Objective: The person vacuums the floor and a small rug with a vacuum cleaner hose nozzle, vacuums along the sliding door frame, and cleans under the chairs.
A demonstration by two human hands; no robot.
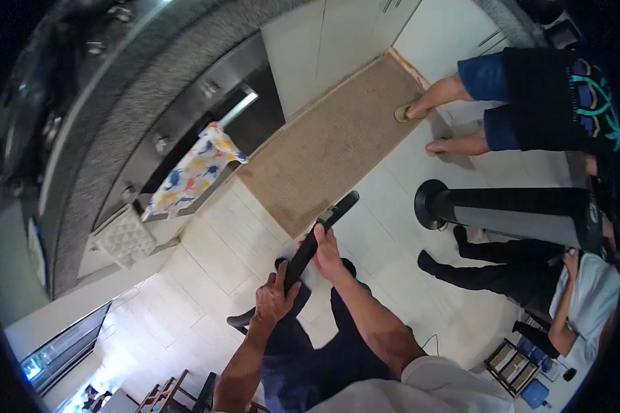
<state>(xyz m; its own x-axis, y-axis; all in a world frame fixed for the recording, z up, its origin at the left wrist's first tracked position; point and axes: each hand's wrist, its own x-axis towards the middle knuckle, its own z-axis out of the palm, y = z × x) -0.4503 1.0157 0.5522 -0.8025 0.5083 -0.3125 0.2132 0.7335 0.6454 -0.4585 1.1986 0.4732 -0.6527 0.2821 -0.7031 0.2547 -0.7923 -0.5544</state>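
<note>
A long, slim black object (302, 261) slants up and to the right in front of my body. Its exact kind is not clear; a small grey detail shows near its upper end. My left hand (274, 301) is closed round the lower part. Higher up, my right hand (326, 255) grips the middle, fingers wrapped about it. A dark curved piece (241, 320) shows just left of my left hand, and whether it belongs to the same object I cannot tell. My legs in dark trousers are below.
A brown mat (324, 138) lies along the cabinets on the pale tiled floor (213, 241). An oven with a patterned towel (198, 172) is at left. At right are a tall black-and-grey appliance (510, 212), one standing person (489, 120) and another in dark trousers (510, 272).
</note>
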